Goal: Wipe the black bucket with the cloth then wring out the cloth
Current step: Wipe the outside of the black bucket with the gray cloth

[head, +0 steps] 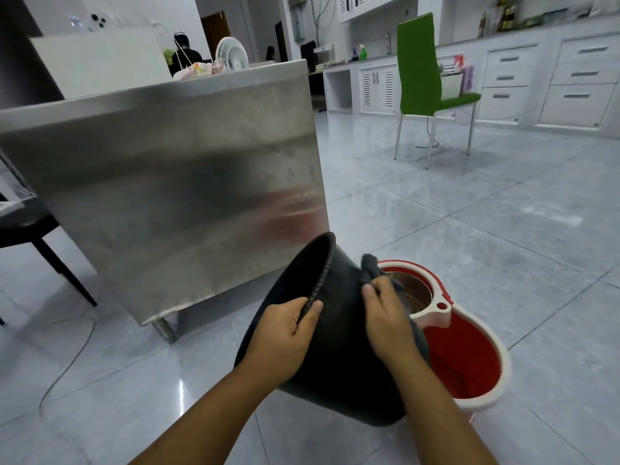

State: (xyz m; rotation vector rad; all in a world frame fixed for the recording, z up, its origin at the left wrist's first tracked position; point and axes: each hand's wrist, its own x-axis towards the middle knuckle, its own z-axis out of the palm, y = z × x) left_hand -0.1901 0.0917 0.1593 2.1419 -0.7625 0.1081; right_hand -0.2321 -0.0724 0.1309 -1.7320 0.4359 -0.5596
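The black bucket (339, 357) is tilted on its side above the tiled floor, with its mouth facing left and away from me. My left hand (285, 333) grips its rim at the near edge, thumb on the outside. My right hand (389, 323) presses a dark grey cloth (370, 268) flat against the bucket's outer wall. The cloth bunches up past my fingertips and hangs down under my palm on the right.
A red and white mop bucket (469, 360) with a spinner basket stands on the floor just right of the black bucket. A steel counter (167, 182) rises close on the left, a black chair (30, 236) beyond it. A green chair (432, 92) and white cabinets stand farther back.
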